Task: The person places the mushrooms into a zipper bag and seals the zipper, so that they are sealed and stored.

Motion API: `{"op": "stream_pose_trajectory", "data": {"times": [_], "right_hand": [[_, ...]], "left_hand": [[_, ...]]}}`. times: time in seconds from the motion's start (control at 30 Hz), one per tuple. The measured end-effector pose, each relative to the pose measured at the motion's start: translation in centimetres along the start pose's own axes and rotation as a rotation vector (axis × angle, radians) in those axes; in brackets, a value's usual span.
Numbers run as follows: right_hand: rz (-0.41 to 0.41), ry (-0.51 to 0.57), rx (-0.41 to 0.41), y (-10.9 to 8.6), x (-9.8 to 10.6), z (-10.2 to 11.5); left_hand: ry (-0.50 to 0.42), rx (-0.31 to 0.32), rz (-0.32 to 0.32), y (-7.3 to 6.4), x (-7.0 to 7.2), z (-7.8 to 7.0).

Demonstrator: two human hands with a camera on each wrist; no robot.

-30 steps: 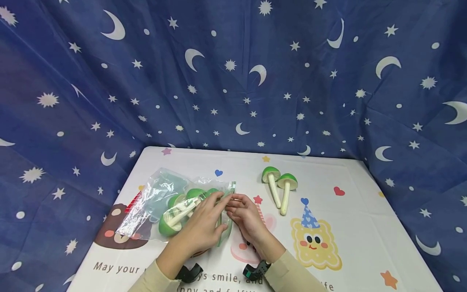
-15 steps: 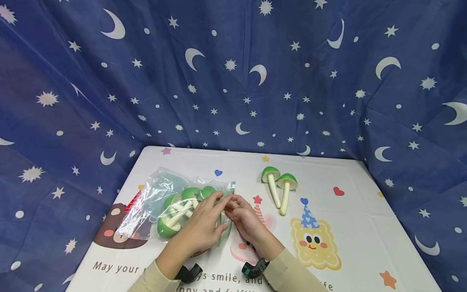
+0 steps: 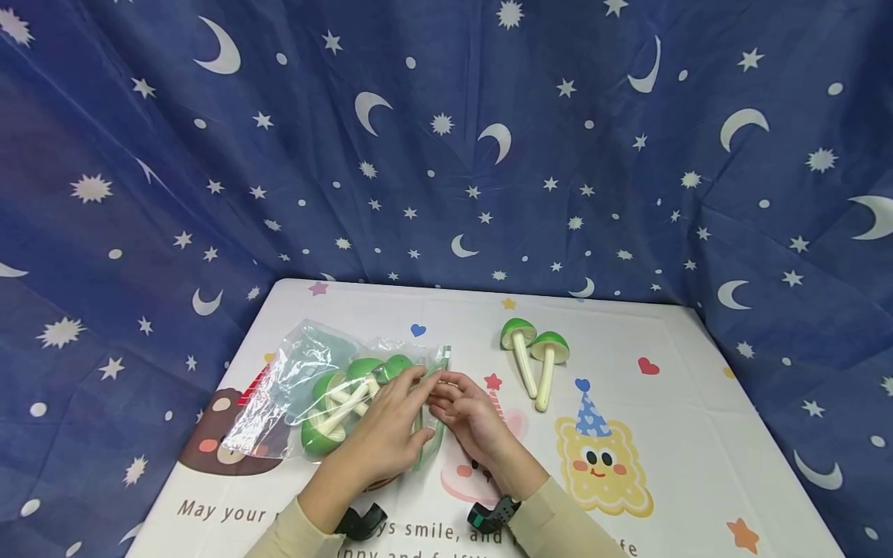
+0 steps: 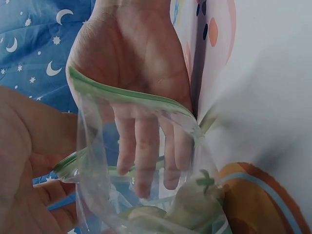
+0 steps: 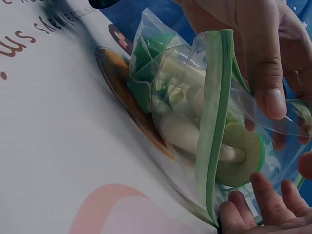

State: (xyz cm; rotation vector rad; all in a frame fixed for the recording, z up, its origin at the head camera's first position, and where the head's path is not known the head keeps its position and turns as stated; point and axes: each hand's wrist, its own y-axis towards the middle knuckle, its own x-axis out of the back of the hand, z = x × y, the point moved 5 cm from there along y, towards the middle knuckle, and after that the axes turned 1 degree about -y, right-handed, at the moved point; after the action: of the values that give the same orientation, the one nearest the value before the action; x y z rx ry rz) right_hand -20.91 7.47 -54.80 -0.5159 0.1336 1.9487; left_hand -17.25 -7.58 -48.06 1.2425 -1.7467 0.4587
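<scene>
A clear zip bag (image 3: 256, 430) with a green zip strip (image 5: 214, 131) lies on the table, its mouth facing right. Several toy mushrooms (image 3: 321, 438) with green caps and pale stems are inside. My left hand (image 3: 391, 434) lies over the mouth end and holds the bag's upper edge, its thumb (image 5: 273, 92) hanging down past the plastic. In the left wrist view, my right hand (image 4: 131, 53) reaches its extended fingers into the parted mouth, with mushroom parts (image 4: 195, 200) below the fingertips. Whether those fingertips touch a mushroom is unclear.
Two more green-capped mushrooms, one left (image 3: 518, 335) and one right (image 3: 549, 348), lie side by side beyond my right hand. A white cloth (image 3: 698, 403) with cartoon prints covers the table. Dark blue star-and-moon curtains (image 3: 446, 155) stand behind and at both sides.
The mushrooms in the bag have shifted slightly left, deeper into it, during the first half second. My right hand has moved a little left; my left hand stays almost still.
</scene>
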Motion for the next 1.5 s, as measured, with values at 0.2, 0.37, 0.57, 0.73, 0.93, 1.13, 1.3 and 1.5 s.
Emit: {"op": "stream_pose_trajectory", "data": {"times": [0.2,0.37,0.57,0.73,0.93,1.13,1.3,1.5], "right_hand": [[0.006,0.007,-0.019,-0.5,0.2,0.4],[0.006,-0.005,-0.031,-0.9,0.3,0.7],[-0.011,-0.033,-0.039,-1.2,0.8,1.2],[-0.031,-0.058,-0.053,-1.5,1.3,1.5],[-0.035,-0.069,-0.05,-1.9,2.0,1.9],[-0.055,-0.075,-0.037,-2.4,2.8,2.5],[-0.067,-0.087,-0.016,-2.9,3.4,3.2],[-0.06,-0.131,0.012,-3.6,4.2,4.1]], "left_hand": [[-0.002,0.005,-0.001,0.0,0.0,0.1],[0.002,0.009,-0.001,0.0,0.0,0.2],[0.004,0.001,-0.008,0.0,0.0,0.2],[0.005,0.004,-0.001,-0.1,0.1,0.3],[-0.007,0.001,-0.001,-0.1,0.1,0.3],[-0.01,-0.009,-0.008,0.0,0.0,0.3],[-0.021,-0.009,-0.008,0.1,0.0,0.3],[-0.016,-0.003,-0.003,0.1,-0.2,0.4]]}}
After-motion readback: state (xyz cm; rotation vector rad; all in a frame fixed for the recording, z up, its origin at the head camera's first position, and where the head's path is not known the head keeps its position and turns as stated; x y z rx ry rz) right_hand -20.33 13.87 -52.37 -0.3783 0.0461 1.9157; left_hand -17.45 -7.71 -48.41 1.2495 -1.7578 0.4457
